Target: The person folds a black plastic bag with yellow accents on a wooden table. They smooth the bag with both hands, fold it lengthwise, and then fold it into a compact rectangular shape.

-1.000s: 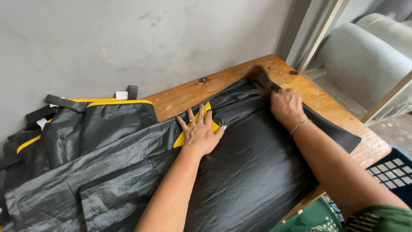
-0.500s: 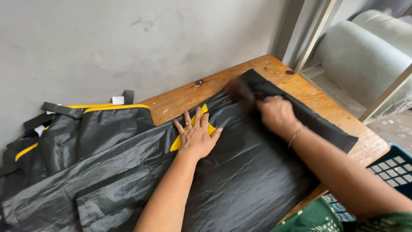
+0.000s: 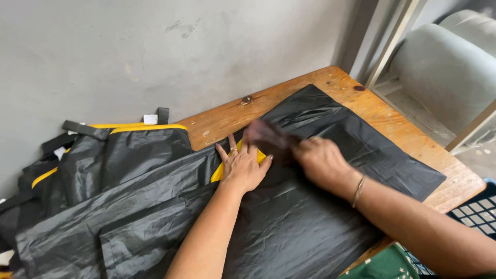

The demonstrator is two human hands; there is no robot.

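Left hand (image 3: pixel 243 168) flat, fingers spread, pressing black plastic sheet (image 3: pixel 289 227) over yellow trim (image 3: pixel 219 173) on wooden table (image 3: pixel 361 103). Right hand (image 3: pixel 320 163) beside it grips blurred dark cloth (image 3: pixel 266 137).

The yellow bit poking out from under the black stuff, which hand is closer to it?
Left. The left hand lies flat right on the yellow strip, covering most of it. The right hand rests further right on the black fabric sheet, apart from the yellow.

Black plastic sheet (image 3: pixel 310 227) spread flat on table, yellow edge (image 3: pixel 219 173) showing.
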